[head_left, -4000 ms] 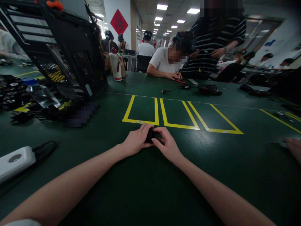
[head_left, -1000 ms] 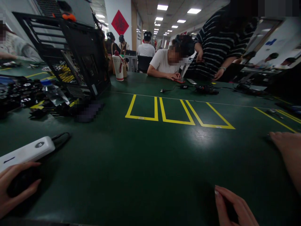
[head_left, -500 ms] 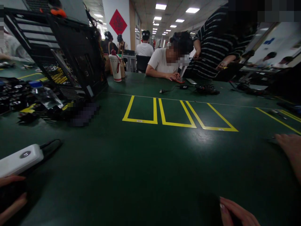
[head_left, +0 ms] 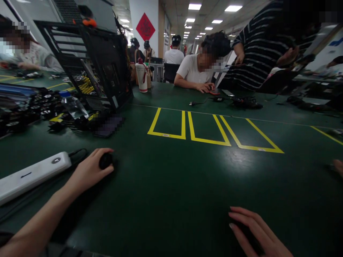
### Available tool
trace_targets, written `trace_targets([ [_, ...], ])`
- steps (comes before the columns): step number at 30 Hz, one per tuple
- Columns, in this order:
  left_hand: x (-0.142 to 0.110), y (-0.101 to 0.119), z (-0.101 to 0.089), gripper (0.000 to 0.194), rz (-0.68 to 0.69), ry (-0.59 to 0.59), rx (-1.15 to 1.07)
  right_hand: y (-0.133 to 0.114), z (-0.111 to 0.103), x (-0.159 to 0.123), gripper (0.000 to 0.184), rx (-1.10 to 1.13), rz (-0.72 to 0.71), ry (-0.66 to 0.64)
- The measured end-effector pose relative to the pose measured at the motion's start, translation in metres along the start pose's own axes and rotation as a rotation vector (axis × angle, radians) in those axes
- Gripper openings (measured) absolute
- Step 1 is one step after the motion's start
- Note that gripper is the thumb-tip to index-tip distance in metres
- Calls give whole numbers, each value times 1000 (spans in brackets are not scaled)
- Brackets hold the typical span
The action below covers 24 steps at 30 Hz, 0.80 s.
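My left hand (head_left: 91, 166) is closed around a small round black object (head_left: 106, 161) low over the green tabletop, its exact kind unclear. Beside my left wrist, to the left, lies a long white device (head_left: 34, 175) with a round dark button, a black cable at its end. At the bottom right, my right hand (head_left: 254, 228) has its fingers stretched out and slightly apart, with nothing seen in them; the frame's lower edge cuts it off.
A black computer case (head_left: 104, 64) stands tilted at the back left, near a clear bottle (head_left: 73, 105) and dark parts. Yellow tape outlines (head_left: 167, 136) mark the table. Beyond sits a person in white (head_left: 194, 71); another person's hand (head_left: 339, 167) shows at the right edge.
My left hand has come further into view, moving right and forward with the black object. My right hand shows more, its fingers further left. The view has turned slightly left.
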State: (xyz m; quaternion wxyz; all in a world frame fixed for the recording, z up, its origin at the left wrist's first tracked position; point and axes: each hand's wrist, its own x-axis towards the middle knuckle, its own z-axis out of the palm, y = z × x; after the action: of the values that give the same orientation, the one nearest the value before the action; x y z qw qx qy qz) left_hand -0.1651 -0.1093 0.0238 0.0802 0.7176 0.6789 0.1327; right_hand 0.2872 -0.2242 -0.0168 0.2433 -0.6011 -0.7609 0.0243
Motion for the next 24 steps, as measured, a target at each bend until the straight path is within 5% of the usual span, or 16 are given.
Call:
trace_targets([
  [4,42,29,21,58,96,23,-53,-32,-14,50,23,203,9,-284],
  [8,80,58,41,68,134,6,-105,-48,-1,100,21,471,46,-469],
  [18,126,146,72,58,277,-49,-160,-59,77,216,22,871,208,-188],
  [24,123,168,83,59,339,-55,-198,-49,92,228,23,985,261,-178],
])
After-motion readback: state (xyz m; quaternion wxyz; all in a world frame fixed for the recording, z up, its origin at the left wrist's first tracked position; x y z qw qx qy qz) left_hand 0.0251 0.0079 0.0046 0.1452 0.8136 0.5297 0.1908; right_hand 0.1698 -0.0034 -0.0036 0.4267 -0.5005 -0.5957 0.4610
